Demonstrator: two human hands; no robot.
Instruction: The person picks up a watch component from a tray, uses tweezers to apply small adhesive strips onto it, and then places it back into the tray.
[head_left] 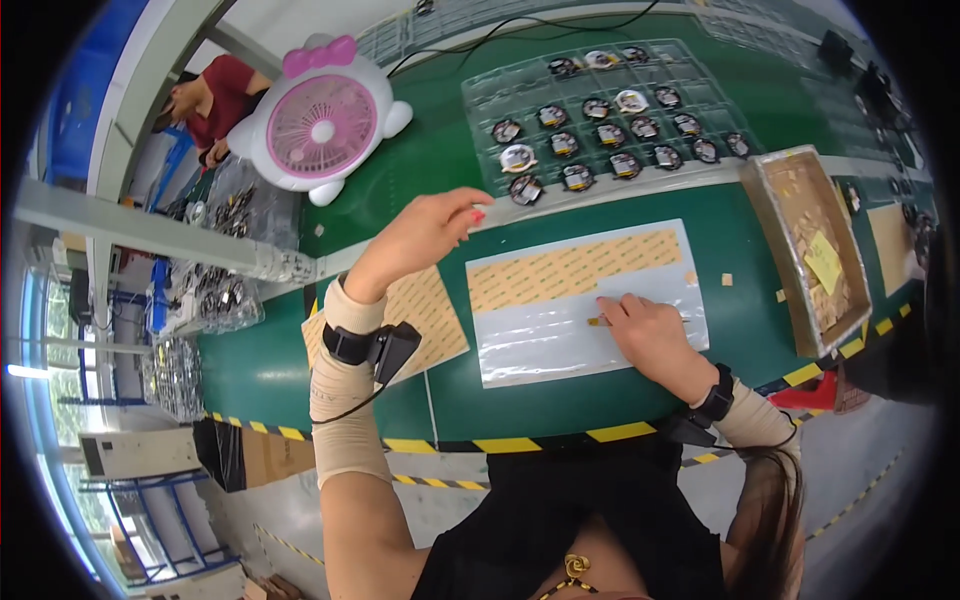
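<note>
A white backing sheet (540, 345) lies on the green bench, with rows of tan patterned adhesive pieces (570, 268) along its far part. My right hand (645, 335) rests over the sheet, fingers closed around a thin tool (597, 321) whose brownish end shows at the fingertips. I cannot make out its kind. Raised beyond the sheet's far left corner is my left hand (425, 235), its fingers bent together near the tray. Whatever they pinch, if anything, is too small to tell. Under my left forearm lies another tan patterned sheet (435, 315).
A clear plastic tray (640, 85) of small round electronic parts stands at the back. To the right is an open box (757, 185) with tan scraps. A white and pink fan (385, 120) stands back left, near a metal post (200, 240). Another person (215, 100) sits beyond.
</note>
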